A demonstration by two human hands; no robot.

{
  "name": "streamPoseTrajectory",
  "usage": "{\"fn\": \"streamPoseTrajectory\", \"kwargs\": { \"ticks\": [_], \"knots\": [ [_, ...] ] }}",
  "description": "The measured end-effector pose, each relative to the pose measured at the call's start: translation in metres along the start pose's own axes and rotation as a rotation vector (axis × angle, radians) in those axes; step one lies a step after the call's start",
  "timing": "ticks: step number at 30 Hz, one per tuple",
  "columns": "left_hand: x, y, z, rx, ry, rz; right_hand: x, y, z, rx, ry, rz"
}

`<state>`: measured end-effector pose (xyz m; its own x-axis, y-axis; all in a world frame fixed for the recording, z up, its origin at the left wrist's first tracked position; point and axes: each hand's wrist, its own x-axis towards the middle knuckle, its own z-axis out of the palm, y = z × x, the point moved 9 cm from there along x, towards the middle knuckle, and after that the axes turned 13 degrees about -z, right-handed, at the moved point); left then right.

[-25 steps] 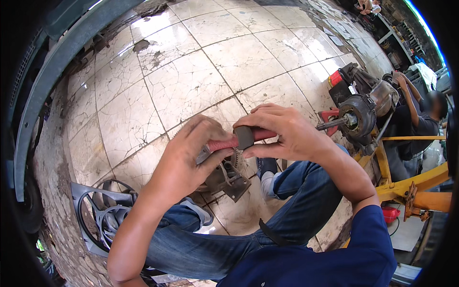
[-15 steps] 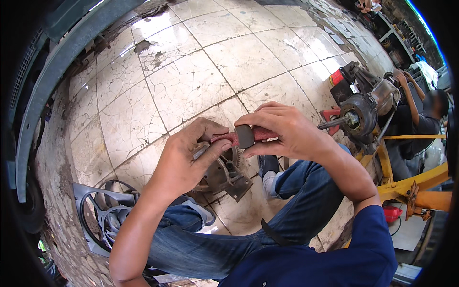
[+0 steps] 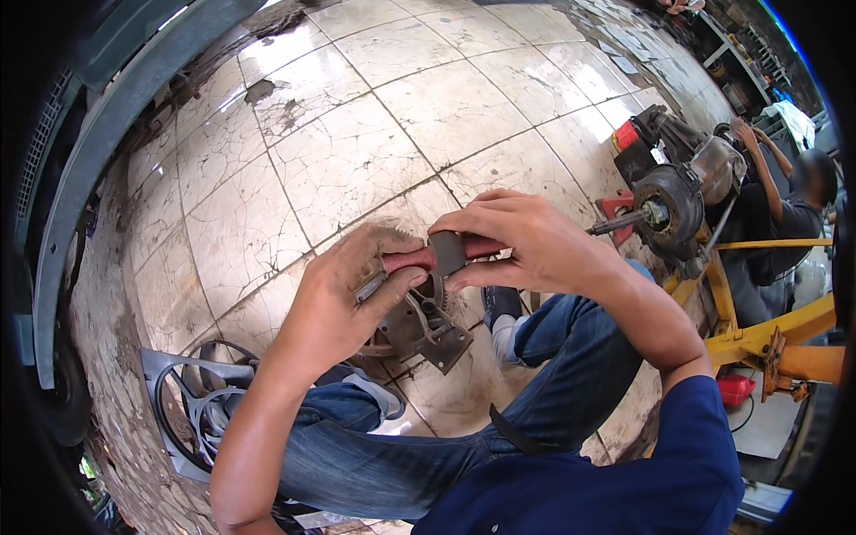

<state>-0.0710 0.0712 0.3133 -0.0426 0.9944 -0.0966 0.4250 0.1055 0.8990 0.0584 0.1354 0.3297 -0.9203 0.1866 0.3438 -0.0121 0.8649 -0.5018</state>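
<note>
In front of me, both hands hold a reddish, rough-surfaced strip (image 3: 412, 259) that looks like sandpaper, with a dark grey, smooth-looking piece (image 3: 448, 253) across its middle. My left hand (image 3: 343, 281) pinches the left end between thumb and fingers. A short grey metal end (image 3: 369, 286) shows by the left thumb; whether it belongs to the held piece I cannot tell. My right hand (image 3: 522, 236) grips the right part, its fingers over the top and the thumb below. Under the hands, on the tiles, sits a dirty round metal part (image 3: 419, 330) with a bracket, partly hidden.
A grey plastic fan shroud (image 3: 174, 401) lies at left. A grey metal beam (image 3: 67, 205) curves along the far left. At right stand an axle with a hub (image 3: 669, 209), a red stand (image 3: 615, 214) and a yellow frame (image 3: 758, 334). Another person (image 3: 789, 209) works behind the axle.
The reddish strip and dark piece have shifted slightly left and turned a little between my fingers. The grey metal end by my left thumb now shows more clearly.
</note>
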Motion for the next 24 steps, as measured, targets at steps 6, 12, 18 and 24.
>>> {"fn": "streamPoseTrajectory", "kwargs": {
  "ticks": [6,12,18,24],
  "knots": [
    [-0.008,0.026,-0.01,0.186,0.142,0.3,-0.005,0.01,0.001,0.218,-0.04,0.194],
    [-0.006,0.019,-0.007,0.185,0.119,0.189,-0.005,0.009,0.001,0.184,-0.006,0.132],
    [-0.005,0.009,-0.005,0.077,0.098,0.032,-0.001,0.001,-0.002,0.062,0.026,0.014],
    [-0.001,-0.004,-0.004,0.09,0.069,-0.039,0.003,-0.003,-0.002,-0.061,0.044,-0.072]
  ]
}}
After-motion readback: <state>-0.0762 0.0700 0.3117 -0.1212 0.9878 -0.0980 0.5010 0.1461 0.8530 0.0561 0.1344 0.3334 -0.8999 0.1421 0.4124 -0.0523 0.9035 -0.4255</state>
